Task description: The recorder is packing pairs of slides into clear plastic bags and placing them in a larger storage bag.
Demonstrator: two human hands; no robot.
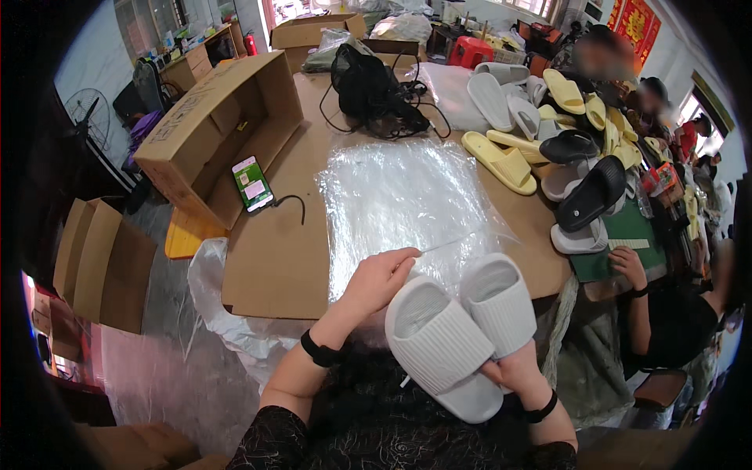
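Note:
My right hand (520,370) holds a pair of light grey slide sandals (442,348) by their soles, just beyond the table's near edge. Both have ribbed straps, and they lie side by side with the left one nearer me. My left hand (377,276) is closed, its thumb and fingers pinching the near edge of a clear plastic bag (403,200). That bag lies flat and shiny on the cardboard-covered table (270,274), seemingly on top of others like it. The fingertips of my right hand are partly hidden under the sandals.
An open cardboard box (223,129) lies tipped at the left, beside a lit phone (252,185). A black mesh bag (364,86) sits at the back. Yellow, grey and black slides (576,141) are heaped at the right. A co-worker's hand (628,266) rests by a green mat (638,227).

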